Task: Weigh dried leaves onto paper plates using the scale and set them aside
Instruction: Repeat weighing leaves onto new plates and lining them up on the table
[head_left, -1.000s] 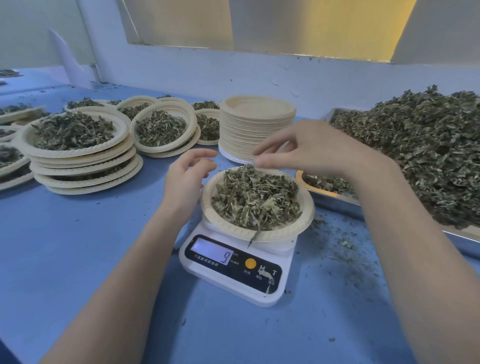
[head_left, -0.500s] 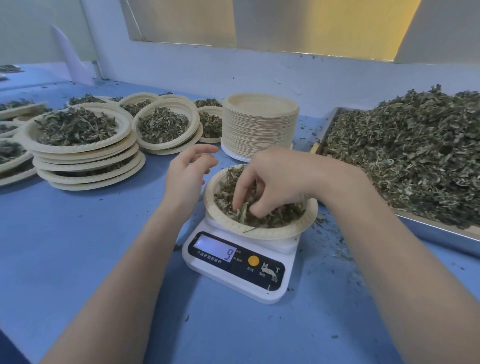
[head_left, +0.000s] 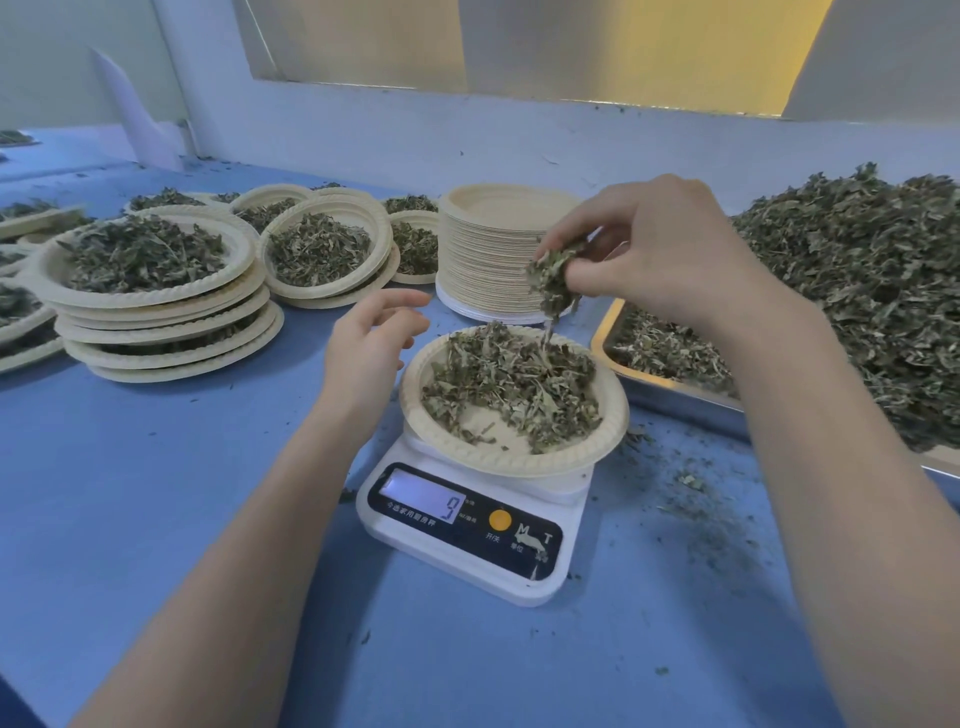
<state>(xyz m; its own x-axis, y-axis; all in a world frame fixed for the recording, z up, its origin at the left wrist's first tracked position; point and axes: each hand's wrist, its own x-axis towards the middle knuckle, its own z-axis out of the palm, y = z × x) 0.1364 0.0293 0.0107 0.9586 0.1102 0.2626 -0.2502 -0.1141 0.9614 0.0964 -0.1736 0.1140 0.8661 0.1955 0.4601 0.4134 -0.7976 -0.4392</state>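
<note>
A paper plate (head_left: 519, 457) holding a loose heap of dried leaves (head_left: 514, 384) sits on the white scale (head_left: 467, 525) near the middle of the blue table (head_left: 156, 493); the leaves crowd the far and right part of the plate, leaving bare bottom at about 7 o'clock. The scale's display (head_left: 423, 499) reads 9.

Just above the plate's far rim, at about 1 o'clock from it, the right hand (head_left: 654, 249) pinches a clump of leaves (head_left: 553, 280) between thumb and fingertips, a stem dangling down to the heap. The left hand (head_left: 371, 343) hovers beside the plate at 9 o'clock, fingers relaxed and parted, gripping nothing and apart from the rim.

At 12 o'clock from the scale stands a tall stack of empty plates (head_left: 498, 249). At 10 o'clock lie filled plates (head_left: 150, 260), several stacked one on another, with more behind them. At 2 to 3 o'clock a metal tray (head_left: 675, 400) carries a large mound of leaves (head_left: 857, 291). Leaf crumbs (head_left: 691, 483) are scattered on the table between the scale and the tray.
</note>
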